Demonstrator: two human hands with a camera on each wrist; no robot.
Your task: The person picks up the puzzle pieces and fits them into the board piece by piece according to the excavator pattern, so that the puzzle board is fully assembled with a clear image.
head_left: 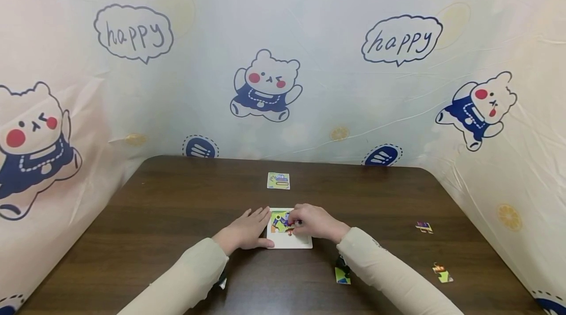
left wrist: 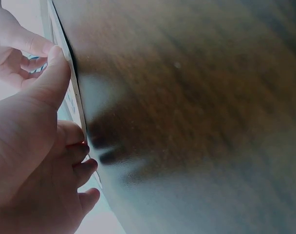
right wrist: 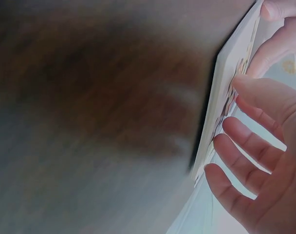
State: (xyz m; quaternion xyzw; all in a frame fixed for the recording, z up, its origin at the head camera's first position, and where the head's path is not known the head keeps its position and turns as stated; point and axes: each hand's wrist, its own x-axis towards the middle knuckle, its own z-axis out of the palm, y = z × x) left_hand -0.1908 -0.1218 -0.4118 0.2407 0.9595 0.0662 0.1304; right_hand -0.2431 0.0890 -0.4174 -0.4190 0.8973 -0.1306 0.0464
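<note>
A white puzzle board (head_left: 289,243) lies flat on the brown table, with joined colourful puzzle pieces (head_left: 278,217) in its upper left part. My left hand (head_left: 247,229) rests along the board's left edge, its fingers extended and its thumb at the lower left corner. Over the right part of the board, my right hand (head_left: 319,221) has thumb and forefinger bent together at a puzzle piece, which they largely cover. In the right wrist view the right thumb (right wrist: 265,92) touches the pieces' surface, while the other fingers stand spread apart.
A small picture card (head_left: 278,181) lies beyond the board. Loose puzzle pieces lie to the right, one purple (head_left: 424,227) and one orange and green (head_left: 442,273). Another green piece (head_left: 342,275) is partly under the right forearm. A pale scrap (head_left: 222,283) shows beside the left sleeve.
</note>
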